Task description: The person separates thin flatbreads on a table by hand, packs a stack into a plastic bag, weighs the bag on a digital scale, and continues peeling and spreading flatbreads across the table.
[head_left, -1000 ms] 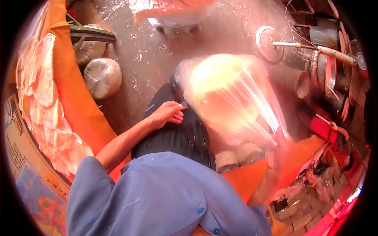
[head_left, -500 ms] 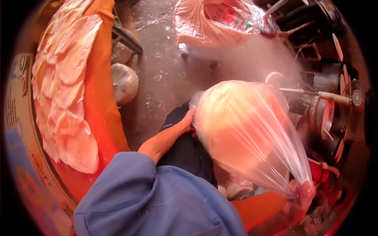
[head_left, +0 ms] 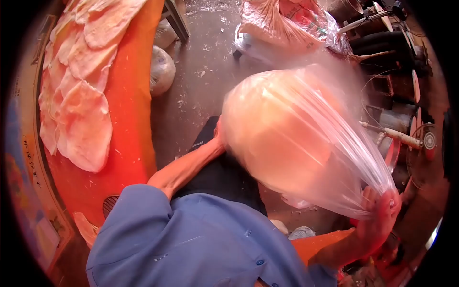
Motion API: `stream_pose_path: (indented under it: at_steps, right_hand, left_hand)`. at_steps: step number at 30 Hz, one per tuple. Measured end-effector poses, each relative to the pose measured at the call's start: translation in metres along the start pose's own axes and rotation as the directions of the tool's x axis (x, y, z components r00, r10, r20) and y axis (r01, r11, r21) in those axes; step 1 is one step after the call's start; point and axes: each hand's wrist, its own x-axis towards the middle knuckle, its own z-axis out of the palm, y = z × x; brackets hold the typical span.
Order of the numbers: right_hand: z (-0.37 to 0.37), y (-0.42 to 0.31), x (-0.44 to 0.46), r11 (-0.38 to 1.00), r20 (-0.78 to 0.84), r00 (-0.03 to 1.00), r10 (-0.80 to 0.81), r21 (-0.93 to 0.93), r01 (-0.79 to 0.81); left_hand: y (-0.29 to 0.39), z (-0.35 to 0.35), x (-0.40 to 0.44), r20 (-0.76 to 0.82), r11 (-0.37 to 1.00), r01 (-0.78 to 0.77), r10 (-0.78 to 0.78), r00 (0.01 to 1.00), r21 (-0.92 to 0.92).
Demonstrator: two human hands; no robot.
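A large clear plastic bag (head_left: 282, 129) with pale orange, rounded contents hangs in front of my body. My right hand (head_left: 382, 205) is closed around its gathered, twisted end at the lower right, and the plastic runs in taut folds up to it. At the bag's left side is my left hand (head_left: 220, 136), mostly hidden behind the bulging plastic, so its fingers do not show. To the left, thin pale flat sheets (head_left: 83, 126) overlap on an orange surface (head_left: 129, 105).
Another sack (head_left: 282, 24) stands open on the floor at the top. Filled clear bags (head_left: 161, 71) lie beside the orange surface. Metal pots (head_left: 397, 120) and a long-handled tool (head_left: 401, 137) are at the right. Haze hangs behind the bag.
The view has turned, and the bag has been raised and pulled out longer. My left hand has moved from over my lap to the bag's side; my right hand has kept hold of the end.
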Motion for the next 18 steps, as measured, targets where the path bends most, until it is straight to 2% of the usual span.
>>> stream_pose_path:
  at_steps: [1, 2, 3, 4, 7, 8, 9, 10, 11, 13, 14, 15, 16, 17, 18]
  right_hand:
    - [-0.003, 0.0, 0.002, 1.0, 0.003, 1.0, 0.0, -0.008, 0.0]
    - [-0.008, 0.001, 0.003, 1.0, 0.074, 0.997, 0.009, 0.016, -0.01]
    - [-0.009, 0.003, 0.003, 0.999, 0.109, 0.994, 0.013, 0.031, -0.017]
    - [-0.01, 0.005, 0.003, 0.999, 0.144, 0.989, 0.018, 0.045, -0.025]
    - [-0.017, 0.009, -0.005, 0.995, 0.07, 0.997, 0.036, -0.091, -0.03]
    - [-0.022, 0.012, -0.008, 0.994, 0.022, 1.0, 0.021, -0.112, -0.018]
    - [-0.023, 0.012, -0.009, 0.992, -0.003, 1.0, 0.013, -0.122, -0.013]
    - [-0.024, 0.012, -0.009, 0.991, -0.028, 1.0, 0.006, -0.132, -0.009]
    - [-0.023, 0.007, -0.01, 0.989, 0.004, 0.999, 0.036, -0.144, -0.035]
    - [-0.022, 0.003, -0.009, 0.986, 0.043, 0.997, 0.063, -0.155, -0.055]
    - [-0.023, 0.004, -0.011, 0.978, -0.007, 1.0, -0.001, -0.208, -0.001]
    - [-0.021, 0.002, -0.01, 0.977, -0.019, 1.0, -0.018, -0.212, 0.013]
    - [-0.018, 0.001, -0.008, 0.976, -0.031, 0.999, -0.034, -0.216, 0.027]
    - [-0.013, -0.002, -0.006, 0.975, -0.043, 0.998, -0.051, -0.221, 0.04]
    - [-0.003, -0.003, -0.004, 0.971, -0.07, 0.989, -0.132, -0.21, 0.115]
  left_hand:
    - [-0.003, -0.002, 0.0, 0.0, 0.952, -0.05, 0.052, 0.999, 0.303]
    - [-0.008, -0.005, -0.005, 0.03, 0.844, -0.163, 0.172, 0.985, 0.512]
    - [-0.01, -0.007, -0.007, 0.057, 0.766, -0.213, 0.225, 0.973, 0.607]
    - [-0.01, -0.007, -0.01, 0.084, 0.674, -0.256, 0.277, 0.957, 0.693]
    - [-0.014, 0.001, -0.015, 0.086, 0.72, -0.267, 0.278, 0.957, 0.641]
    - [-0.004, 0.026, -0.024, 0.177, 0.263, -0.264, 0.313, 0.933, 0.928]
    - [0.002, 0.039, -0.028, 0.275, -0.272, -0.195, 0.295, 0.915, 0.942]
    - [-0.001, 0.033, -0.024, 0.275, -0.272, -0.196, 0.293, 0.916, 0.942]
    - [-0.006, 0.028, -0.02, 0.215, 0.036, -0.237, 0.304, 0.928, 0.971]
    - [-0.011, 0.026, -0.015, 0.153, 0.339, -0.257, 0.304, 0.94, 0.905]
    - [-0.004, 0.049, -0.018, 0.088, 0.055, -0.101, 0.198, 0.976, 0.993]
    - [0.002, 0.064, -0.019, -0.008, -0.256, 0.04, 0.122, 0.992, 0.966]
    - [-0.005, 0.051, -0.014, -0.074, 0.23, 0.037, 0.156, 0.985, 0.973]
    - [-0.006, 0.049, -0.012, -0.139, 0.659, -0.021, 0.19, 0.972, 0.752]
    - [-0.007, 0.047, -0.009, -0.265, 0.816, 0.065, 0.111, 0.958, 0.574]
